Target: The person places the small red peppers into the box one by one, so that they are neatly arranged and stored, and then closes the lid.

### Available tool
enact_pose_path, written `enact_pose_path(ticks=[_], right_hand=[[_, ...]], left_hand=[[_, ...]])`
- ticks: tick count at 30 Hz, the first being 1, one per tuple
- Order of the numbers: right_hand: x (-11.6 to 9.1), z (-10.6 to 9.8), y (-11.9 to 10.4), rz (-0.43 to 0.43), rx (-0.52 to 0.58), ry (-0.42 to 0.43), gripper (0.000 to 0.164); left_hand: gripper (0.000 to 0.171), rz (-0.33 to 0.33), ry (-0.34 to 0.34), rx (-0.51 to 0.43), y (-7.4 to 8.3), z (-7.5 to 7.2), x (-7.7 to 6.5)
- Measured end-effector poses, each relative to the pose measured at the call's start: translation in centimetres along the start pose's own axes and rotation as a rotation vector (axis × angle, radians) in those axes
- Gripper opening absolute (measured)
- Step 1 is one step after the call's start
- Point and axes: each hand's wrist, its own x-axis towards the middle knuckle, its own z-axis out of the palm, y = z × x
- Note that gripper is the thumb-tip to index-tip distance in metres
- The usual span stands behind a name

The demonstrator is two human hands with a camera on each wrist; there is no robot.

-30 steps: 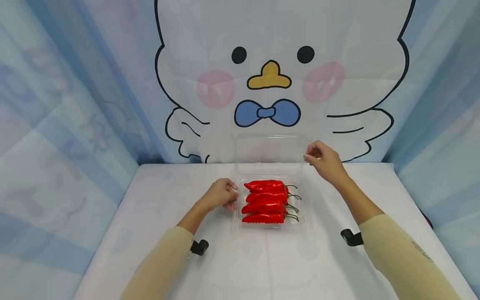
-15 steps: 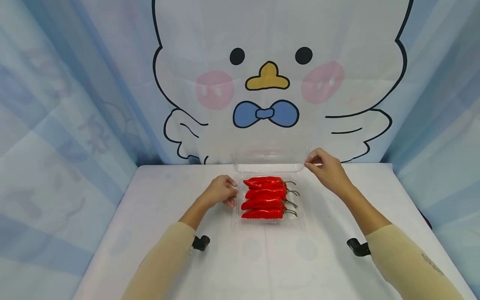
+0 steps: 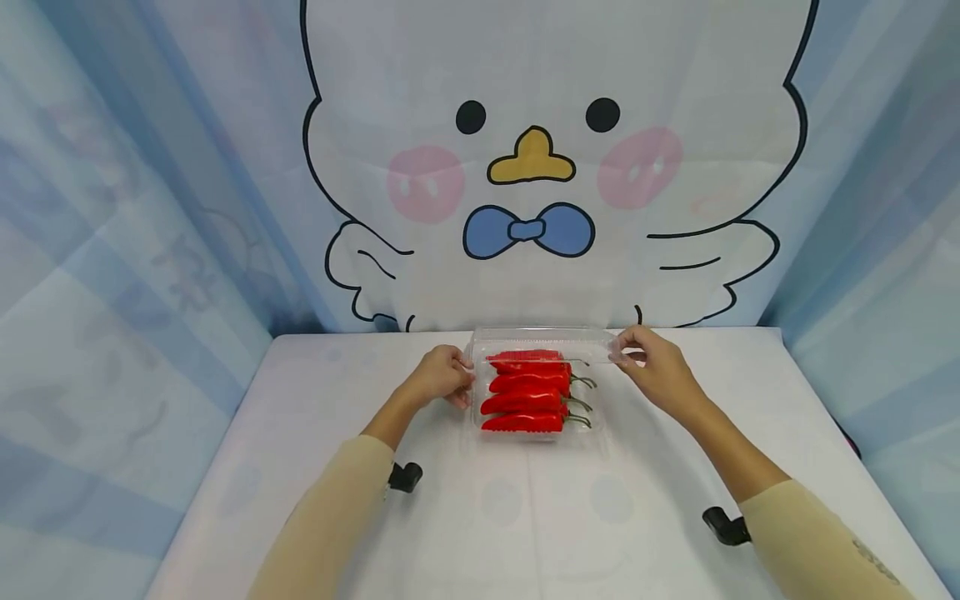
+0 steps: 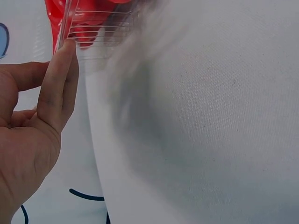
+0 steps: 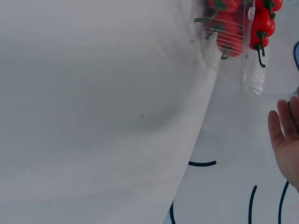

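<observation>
A clear plastic clamshell box (image 3: 598, 415) with red chili peppers (image 3: 525, 402) lies on the table, their green stems to the right. Its transparent lid (image 3: 540, 335) is tilted over the far part of the box and overlaps the farthest pepper. My left hand (image 3: 438, 377) holds the box's left rim; in the left wrist view its fingertips (image 4: 69, 45) are right at the ribbed wall. At the lid's right corner, my right hand (image 3: 660, 371) pinches the edge with thumb and index finger. In the right wrist view, pepper stems (image 5: 261, 58) show through the plastic.
The box stands near the back edge of a white-covered table (image 3: 525, 525). Behind it hangs a cloth with a cartoon bird (image 3: 531, 158), and blue patterned curtains (image 3: 135, 292) close in both sides. A black wrist mount (image 3: 726, 527) protrudes from the right sleeve.
The lid has swung down from upright against the backdrop toward the box, with my right hand lowering along with it. My left hand has stayed at the box's left side.
</observation>
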Motion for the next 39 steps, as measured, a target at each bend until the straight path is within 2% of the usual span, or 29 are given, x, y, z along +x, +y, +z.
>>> enact_pose_path(ticks=[6, 17, 25, 29, 34, 39], right_hand=[[-0.6, 0.7, 0.5, -0.021, 0.011, 0.004, 0.015], [-1.3, 0.9, 0.6, -0.019, -0.001, 0.024, 0.017], [-1.5, 1.2, 0.6, -0.036, -0.030, 0.038, 0.017], [-1.6, 1.4, 0.6, -0.037, -0.038, 0.042, 0.018], [-1.8, 1.7, 0.8, -0.073, -0.044, 0.050, 0.020], [-2.0, 1.7, 0.9, -0.078, -0.051, 0.046, 0.020]], left_hand=[[0.018, 0.004, 0.018, -0.033, 0.0, 0.1, 0.1], [0.036, -0.008, 0.049, -0.110, -0.5, 0.3, -0.3], [0.041, -0.014, 0.087, -0.062, -0.2, 0.1, -1.7], [0.043, -0.010, 0.098, -0.070, 0.0, 0.2, -2.7], [0.046, 0.027, 0.088, -0.121, 0.1, 0.2, -4.1], [0.050, 0.015, 0.062, -0.112, 0.0, 0.4, -4.9]])
